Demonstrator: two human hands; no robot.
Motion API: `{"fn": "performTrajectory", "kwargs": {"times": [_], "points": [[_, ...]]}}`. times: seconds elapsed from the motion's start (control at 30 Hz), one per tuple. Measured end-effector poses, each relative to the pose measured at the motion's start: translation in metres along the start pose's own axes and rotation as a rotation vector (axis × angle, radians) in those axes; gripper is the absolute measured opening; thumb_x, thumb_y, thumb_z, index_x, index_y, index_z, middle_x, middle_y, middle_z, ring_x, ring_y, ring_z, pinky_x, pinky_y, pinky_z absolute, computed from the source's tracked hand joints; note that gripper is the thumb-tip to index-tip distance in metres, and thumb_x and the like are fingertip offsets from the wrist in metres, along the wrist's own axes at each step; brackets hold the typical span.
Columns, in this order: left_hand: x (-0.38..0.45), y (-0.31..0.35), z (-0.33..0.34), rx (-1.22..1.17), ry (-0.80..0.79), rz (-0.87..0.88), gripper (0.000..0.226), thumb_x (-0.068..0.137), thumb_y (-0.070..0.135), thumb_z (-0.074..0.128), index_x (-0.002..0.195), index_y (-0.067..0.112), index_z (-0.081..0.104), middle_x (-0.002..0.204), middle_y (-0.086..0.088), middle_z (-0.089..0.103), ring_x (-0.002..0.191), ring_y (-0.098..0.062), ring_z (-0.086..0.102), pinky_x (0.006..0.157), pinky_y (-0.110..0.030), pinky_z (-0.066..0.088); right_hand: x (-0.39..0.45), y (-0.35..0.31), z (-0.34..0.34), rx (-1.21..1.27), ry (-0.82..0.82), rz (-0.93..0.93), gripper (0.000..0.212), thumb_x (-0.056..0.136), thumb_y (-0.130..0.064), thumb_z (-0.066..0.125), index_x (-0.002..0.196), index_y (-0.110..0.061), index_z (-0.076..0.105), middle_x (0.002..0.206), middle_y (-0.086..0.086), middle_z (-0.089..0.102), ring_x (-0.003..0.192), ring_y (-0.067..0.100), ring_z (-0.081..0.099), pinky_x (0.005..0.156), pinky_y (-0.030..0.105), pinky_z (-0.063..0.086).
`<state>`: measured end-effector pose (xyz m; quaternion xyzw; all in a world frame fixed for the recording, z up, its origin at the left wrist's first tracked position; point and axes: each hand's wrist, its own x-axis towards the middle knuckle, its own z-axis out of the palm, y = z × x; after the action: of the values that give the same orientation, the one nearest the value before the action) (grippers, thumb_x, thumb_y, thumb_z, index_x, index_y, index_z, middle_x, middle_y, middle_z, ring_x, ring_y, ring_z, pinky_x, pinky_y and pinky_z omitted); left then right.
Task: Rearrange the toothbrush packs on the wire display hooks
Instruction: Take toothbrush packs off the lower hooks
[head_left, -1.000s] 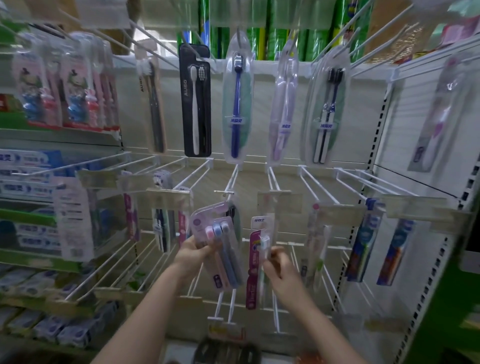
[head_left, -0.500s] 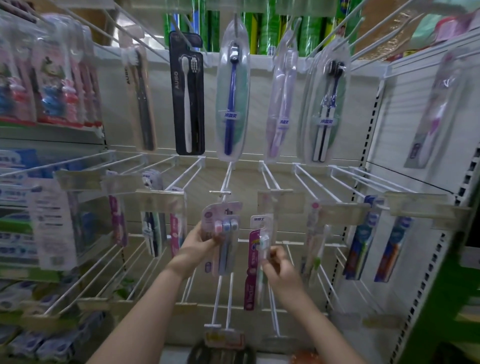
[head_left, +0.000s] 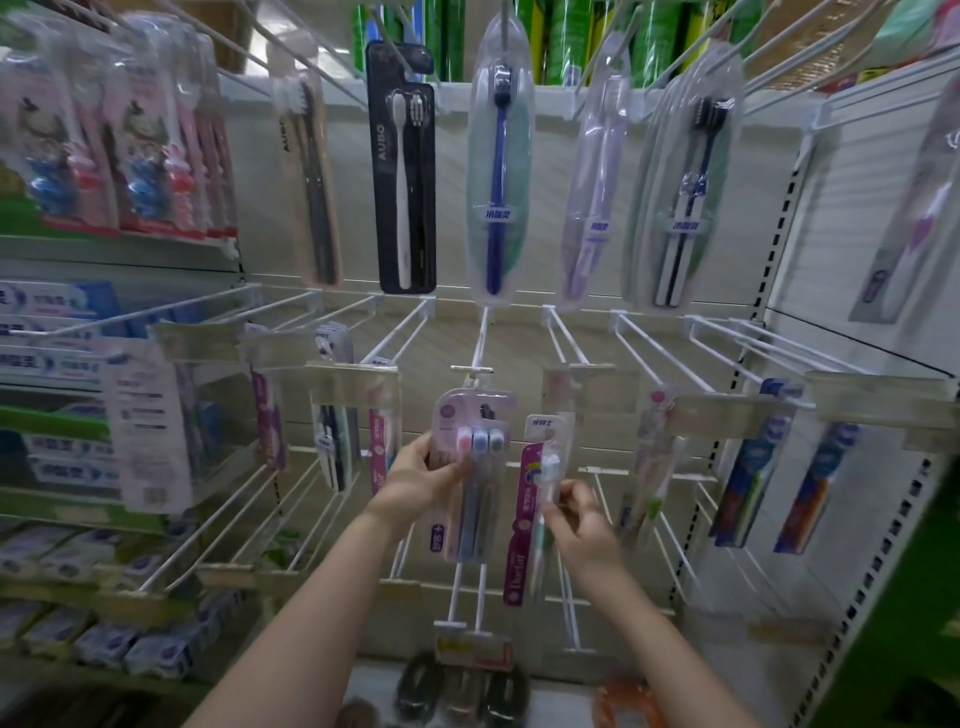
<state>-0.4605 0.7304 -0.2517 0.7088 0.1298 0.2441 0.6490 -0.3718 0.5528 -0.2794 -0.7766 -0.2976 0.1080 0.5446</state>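
My left hand (head_left: 415, 480) grips a pink three-brush pack (head_left: 470, 467) by its left edge. The pack stands upright with its top just under the tip of the middle wire hook (head_left: 475, 358). My right hand (head_left: 576, 519) pinches the lower part of a magenta single-brush pack (head_left: 532, 509), which hangs to the right of the pink one. Whether either pack's hole is on a hook is hidden.
The top row of hooks holds a black AUBO pack (head_left: 402, 171), a blue-brush pack (head_left: 498, 171), a lilac pack (head_left: 595, 176) and a dark twin pack (head_left: 685, 182). More packs hang left and right on the middle row. Toothpaste boxes (head_left: 57, 322) fill the left shelves.
My left hand turned the pink pack from tilted to upright and raised it toward the middle hook's tip. My right hand stayed on the magenta pack.
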Motion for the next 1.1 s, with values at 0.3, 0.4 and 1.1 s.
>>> {"fn": "performTrajectory", "kwargs": {"times": [0.3,0.4,1.1], "points": [[-0.006,0.002,-0.003,0.006,0.012,0.006,0.041,0.079,0.006,0.068,0.117,0.017,0.056,0.099,0.000,0.070,0.095,-0.013,0.068,0.086,-0.031,0.055,0.002,-0.009,0.002,0.032,-0.007,-0.019,0.001,0.097,-0.022,0.049,0.096,-0.022,0.050,0.086,0.004,0.061,0.073,0.015,0.054,0.062,0.022,0.042],[-0.007,0.004,-0.008,0.015,-0.002,0.001,0.039,0.077,0.002,0.070,0.109,0.020,0.059,0.097,0.001,0.071,0.094,-0.014,0.069,0.083,-0.030,0.056,0.000,-0.013,0.000,0.024,-0.015,-0.038,0.003,0.097,-0.024,0.048,0.099,-0.022,0.050,0.087,0.001,0.062,0.072,0.010,0.054,0.059,0.016,0.041],[-0.063,0.021,-0.054,0.209,0.253,-0.003,0.048,0.079,-0.012,0.065,0.117,0.016,0.053,0.105,-0.002,0.064,0.099,-0.018,0.064,0.075,-0.018,0.054,0.004,-0.041,0.021,0.097,-0.079,-0.146,0.008,0.096,-0.034,0.048,0.089,-0.031,0.050,0.089,-0.006,0.064,0.085,0.014,0.063,0.070,0.020,0.048]]}}
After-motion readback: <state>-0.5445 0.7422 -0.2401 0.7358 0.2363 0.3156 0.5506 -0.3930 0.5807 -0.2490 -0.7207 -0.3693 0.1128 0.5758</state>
